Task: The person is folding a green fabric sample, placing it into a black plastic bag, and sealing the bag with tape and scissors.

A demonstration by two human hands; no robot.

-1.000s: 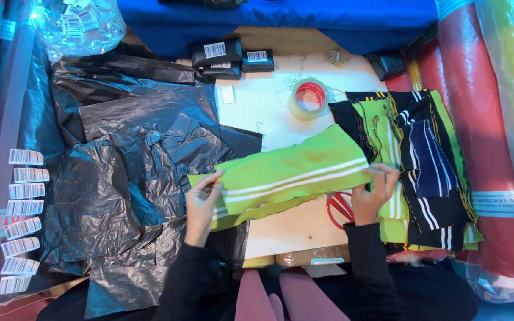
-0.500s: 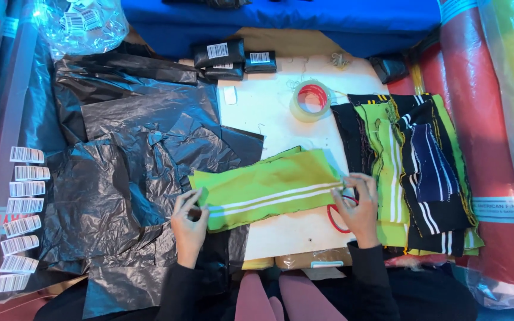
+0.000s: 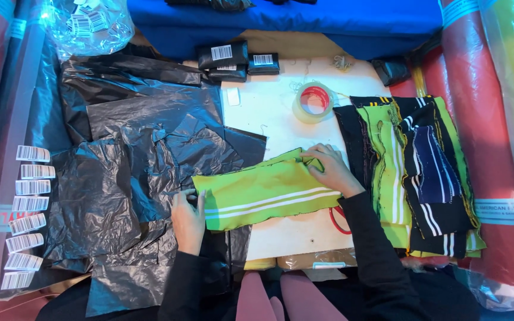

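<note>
At the bench (image 3: 281,113) centre, the lime white-striped cloth (image 3: 266,193) lies folded flat, left hand (image 3: 188,217) pinching its nine-o'clock end, right hand (image 3: 331,169) closed on its three-o'clock end; folding looks underway, black bags (image 3: 126,172) at nine o'clock unused.

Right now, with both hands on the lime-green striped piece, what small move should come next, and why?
Probably draw the right hand down to finish the fold. It pinches the upper right edge of the green fabric piece, where a flap is already turned over, while the left hand pins the left end flat on the black plastic bags.
</note>
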